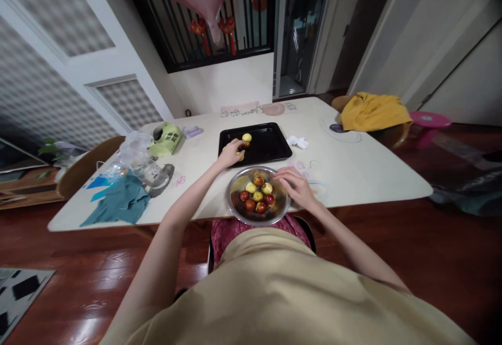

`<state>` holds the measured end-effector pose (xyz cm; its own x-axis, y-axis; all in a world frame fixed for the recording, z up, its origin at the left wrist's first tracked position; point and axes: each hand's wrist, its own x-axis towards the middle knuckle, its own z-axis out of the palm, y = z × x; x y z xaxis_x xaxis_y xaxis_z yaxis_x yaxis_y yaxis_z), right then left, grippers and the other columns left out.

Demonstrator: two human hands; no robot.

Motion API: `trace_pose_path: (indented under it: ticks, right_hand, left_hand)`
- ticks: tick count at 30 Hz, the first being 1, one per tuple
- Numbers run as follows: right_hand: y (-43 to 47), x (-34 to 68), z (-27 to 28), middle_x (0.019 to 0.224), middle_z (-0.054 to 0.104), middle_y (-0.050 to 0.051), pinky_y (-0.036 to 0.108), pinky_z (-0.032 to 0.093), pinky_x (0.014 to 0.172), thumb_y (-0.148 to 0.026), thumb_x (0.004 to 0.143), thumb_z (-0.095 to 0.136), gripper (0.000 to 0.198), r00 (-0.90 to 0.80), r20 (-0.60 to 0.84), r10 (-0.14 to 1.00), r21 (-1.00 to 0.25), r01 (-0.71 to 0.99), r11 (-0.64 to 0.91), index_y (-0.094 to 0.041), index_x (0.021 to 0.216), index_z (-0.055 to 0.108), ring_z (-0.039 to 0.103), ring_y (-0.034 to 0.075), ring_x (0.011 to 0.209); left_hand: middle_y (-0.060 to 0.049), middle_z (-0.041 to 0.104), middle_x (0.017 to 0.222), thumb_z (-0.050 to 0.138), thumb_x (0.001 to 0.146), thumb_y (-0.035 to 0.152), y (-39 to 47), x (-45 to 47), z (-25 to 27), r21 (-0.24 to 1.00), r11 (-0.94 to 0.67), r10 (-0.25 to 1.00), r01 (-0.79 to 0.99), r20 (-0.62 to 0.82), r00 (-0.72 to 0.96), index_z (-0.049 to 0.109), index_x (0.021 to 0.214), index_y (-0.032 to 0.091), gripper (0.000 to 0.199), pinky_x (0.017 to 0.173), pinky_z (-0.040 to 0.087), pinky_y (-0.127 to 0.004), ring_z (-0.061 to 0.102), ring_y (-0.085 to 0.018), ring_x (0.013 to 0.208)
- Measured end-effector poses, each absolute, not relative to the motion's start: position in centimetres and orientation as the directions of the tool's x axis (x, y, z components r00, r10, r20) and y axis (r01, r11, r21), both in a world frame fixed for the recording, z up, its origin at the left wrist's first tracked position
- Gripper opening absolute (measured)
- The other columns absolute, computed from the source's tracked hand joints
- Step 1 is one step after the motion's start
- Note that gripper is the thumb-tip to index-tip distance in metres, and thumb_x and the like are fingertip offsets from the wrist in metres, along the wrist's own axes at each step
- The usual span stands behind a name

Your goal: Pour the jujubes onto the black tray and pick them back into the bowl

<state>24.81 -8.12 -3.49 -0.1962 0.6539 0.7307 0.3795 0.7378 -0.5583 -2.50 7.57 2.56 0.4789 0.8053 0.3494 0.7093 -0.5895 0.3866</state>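
Note:
A steel bowl point(235, 211) at the table's front edge holds several small round fruits that look like jujubes point(258, 196), some red-brown, some yellow-green. Behind it lies a black baking tray point(270, 144). My left hand point(230, 153) reaches over the tray's left part, fingers curled round a yellowish jujube point(240, 155). Just beyond those fingers, a yellow-green jujube point(247, 138) and a darker brown one point(247, 145) sit on the tray. At the bowl's right rim is my right hand point(295, 184), fingers extended over the edge with no fruit visible in them.
On the white table point(204, 193), a crumpled tissue point(298, 141) lies right of the tray. Further left are a teal cloth point(121, 201), clear plastic bags point(133, 151) and a green package point(168, 138). A yellow garment point(372, 112) hangs over a chair at right.

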Motion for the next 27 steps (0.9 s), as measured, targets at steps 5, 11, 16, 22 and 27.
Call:
trace_pose_path:
  ticks: [5, 11, 16, 22, 27]
  right_hand:
    - [-7.8, 24.7, -4.1, 0.100, 0.078, 0.009, 0.048, 0.058, 0.092, -0.035, 0.111, 0.049, 0.034, -0.115, 0.757, 0.643, -0.570, 0.366, 0.736, -0.025, 0.094, 0.076, 0.071, 0.026, 0.100]
    - [-7.7, 24.6, -4.5, 0.097, 0.078, 0.008, 0.046, 0.058, 0.087, -0.040, 0.111, 0.050, 0.037, -0.053, 0.764, 0.643, -0.591, 0.342, 0.730, -0.025, 0.091, 0.076, 0.071, 0.026, 0.095]
    - [-7.7, 24.6, -4.6, 0.097, 0.079, 0.008, 0.047, 0.058, 0.087, -0.043, 0.112, 0.049, 0.039, -0.046, 0.754, 0.655, -0.604, 0.343, 0.720, -0.025, 0.090, 0.076, 0.071, 0.026, 0.094]
    - [-7.8, 24.5, -4.6, 0.098, 0.079, 0.008, 0.047, 0.058, 0.087, -0.044, 0.112, 0.049, 0.040, -0.046, 0.750, 0.660, -0.606, 0.350, 0.714, -0.025, 0.089, 0.076, 0.071, 0.026, 0.094]
    - [-7.8, 24.5, -4.6, 0.098, 0.079, 0.008, 0.046, 0.058, 0.088, -0.044, 0.112, 0.049, 0.040, -0.044, 0.749, 0.661, -0.608, 0.351, 0.712, -0.025, 0.089, 0.076, 0.071, 0.025, 0.096]
  left_hand:
    - [-0.017, 0.065, 0.130, 0.065, 0.094, 0.010, 11.5, 0.2, 2.1, 0.275, -0.496, 0.866, 0.824, 0.228, 0.445, 0.070, 0.129, 0.012, 0.036, 0.103, 0.057, -0.041, 0.071, -0.027, 0.107]
    - [-0.015, 0.068, 0.127, 0.071, 0.088, 0.005, 13.0, 2.0, 1.7, 0.209, -0.462, 0.886, 0.862, 0.144, 0.440, 0.070, 0.124, 0.014, 0.037, 0.098, 0.056, -0.037, 0.071, -0.027, 0.108]
    - [-0.014, 0.070, 0.122, 0.075, 0.086, 0.005, 12.5, 2.1, 1.9, 0.204, -0.485, 0.874, 0.850, 0.139, 0.466, 0.069, 0.121, 0.015, 0.038, 0.094, 0.057, -0.037, 0.071, -0.028, 0.106]
    - [-0.011, 0.071, 0.113, 0.074, 0.088, 0.009, 8.3, 1.3, 3.6, 0.381, -0.619, 0.786, 0.687, 0.306, 0.538, 0.067, 0.120, 0.013, 0.033, 0.083, 0.059, -0.031, 0.069, -0.018, 0.087]
    - [-0.008, 0.072, 0.110, 0.075, 0.090, 0.023, -0.8, -0.7, 5.7, 0.524, -0.759, 0.623, 0.386, 0.412, 0.665, 0.068, 0.116, 0.016, 0.028, 0.080, 0.061, -0.029, 0.071, -0.018, 0.089]
